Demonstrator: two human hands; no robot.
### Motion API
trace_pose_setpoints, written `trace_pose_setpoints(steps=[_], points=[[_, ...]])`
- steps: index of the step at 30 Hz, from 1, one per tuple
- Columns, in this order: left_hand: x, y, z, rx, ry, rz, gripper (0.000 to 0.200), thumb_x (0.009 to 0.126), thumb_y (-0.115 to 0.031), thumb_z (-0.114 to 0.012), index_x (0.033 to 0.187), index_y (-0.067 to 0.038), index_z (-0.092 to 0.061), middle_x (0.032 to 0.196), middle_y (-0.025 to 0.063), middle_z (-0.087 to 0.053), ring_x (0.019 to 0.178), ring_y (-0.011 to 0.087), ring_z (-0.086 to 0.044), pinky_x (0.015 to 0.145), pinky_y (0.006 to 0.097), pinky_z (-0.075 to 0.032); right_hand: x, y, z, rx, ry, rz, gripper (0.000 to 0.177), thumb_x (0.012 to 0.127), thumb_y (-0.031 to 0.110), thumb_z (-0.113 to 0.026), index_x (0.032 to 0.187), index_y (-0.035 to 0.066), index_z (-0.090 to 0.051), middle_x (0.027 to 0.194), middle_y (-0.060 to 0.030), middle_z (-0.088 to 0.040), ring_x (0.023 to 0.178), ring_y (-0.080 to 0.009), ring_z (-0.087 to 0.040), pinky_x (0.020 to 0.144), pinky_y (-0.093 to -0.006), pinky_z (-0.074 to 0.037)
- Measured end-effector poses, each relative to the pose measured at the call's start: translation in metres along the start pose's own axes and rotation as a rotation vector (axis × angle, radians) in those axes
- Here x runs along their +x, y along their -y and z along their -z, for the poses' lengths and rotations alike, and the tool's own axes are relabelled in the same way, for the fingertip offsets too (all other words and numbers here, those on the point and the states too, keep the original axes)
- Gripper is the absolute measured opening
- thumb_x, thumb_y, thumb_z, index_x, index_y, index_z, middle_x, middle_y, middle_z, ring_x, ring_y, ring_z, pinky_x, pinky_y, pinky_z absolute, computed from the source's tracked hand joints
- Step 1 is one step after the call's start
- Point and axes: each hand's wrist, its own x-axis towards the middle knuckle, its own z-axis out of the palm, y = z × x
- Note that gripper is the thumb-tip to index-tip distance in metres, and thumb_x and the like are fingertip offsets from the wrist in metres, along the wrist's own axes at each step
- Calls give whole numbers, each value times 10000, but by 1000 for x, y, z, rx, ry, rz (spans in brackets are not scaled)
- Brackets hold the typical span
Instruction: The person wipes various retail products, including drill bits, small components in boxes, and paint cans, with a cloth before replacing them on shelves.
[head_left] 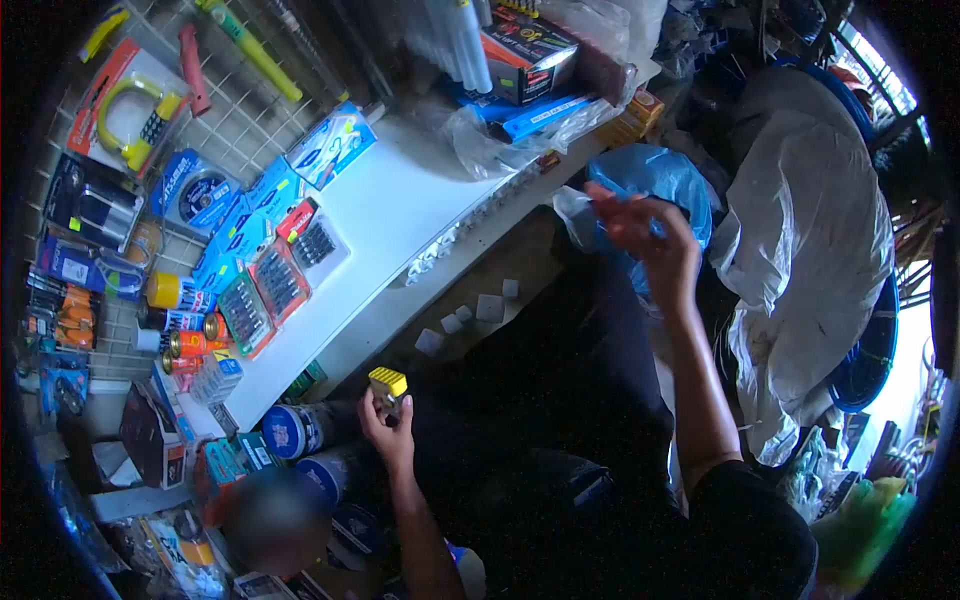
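Note:
Held upright in the fingers of my left hand [390, 435] is a small block with a ridged yellow top [388, 380] and a greyish lower part. It stands out in front of the white shelf's lower edge, over my dark clothing. My right hand [660, 235] is raised at the right, its fingers closed around a red item [615, 215] blurred by motion; I cannot tell its kind. Behind that hand, a blue plastic bag [655, 175] overlaps it in this view. Several small white squares [490, 308] lie on the brown surface between my hands.
A white shelf [390, 190] bears blister packs [280, 278], blue boxes [330, 145] and a black box [525, 55]. Packaged tools hang on a wire grid [240, 110] at left. A person's head [275, 520] appears lower left. A large pale sheet [800, 230] covers the right.

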Motion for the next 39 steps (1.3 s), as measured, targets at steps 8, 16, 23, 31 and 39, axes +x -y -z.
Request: trace_pose_setpoints(steps=[8,16,23,31,39], points=[[2,-35,-10,197,-54,-134,587,798,-129,-820,1308,-12,-555,1194,172,-621,1114,328,-623,980,418,-487,-25,-144,42,-551,211,6,274,862,41,-730,1132,16,-695,1114,-142,-741,1082,-257,-705,949,-370,-529],[1,-34,-5,96,-88,41,251,939,-155,-689,1135,-15,-619,968,172,-701,927,322,-702,826,404,-534,-43,-74,9,-732,390,-153,299,935,227,-677,1215,122,-678,1236,-121,-698,1161,-324,-659,1087,-489,-404],[-3,-17,-4,93,-171,42,240,998,-157,-611,1199,-41,-551,1042,190,-658,941,370,-671,858,439,-512,-31,-46,-16,-770,491,55,462,838,178,-750,1269,61,-630,1330,-161,-620,1225,-353,-601,1027,-441,-470],[2,-35,-5,82,-126,-31,422,1039,-169,-545,1411,-64,-377,1094,274,-643,1009,440,-668,830,475,-517,-62,-65,-50,-807,699,-25,520,852,266,-755,1330,120,-611,1555,-154,-402,1459,-380,-344,1144,-657,-283],[18,-39,-10,336,88,-1,564,1012,-228,-598,1471,-59,-318,1228,292,-604,1070,488,-631,865,499,-538,-79,-45,-83,-1037,813,0,373,952,356,-635,1267,158,-651,1462,-49,-520,1479,-323,-317,1140,-759,-189]])
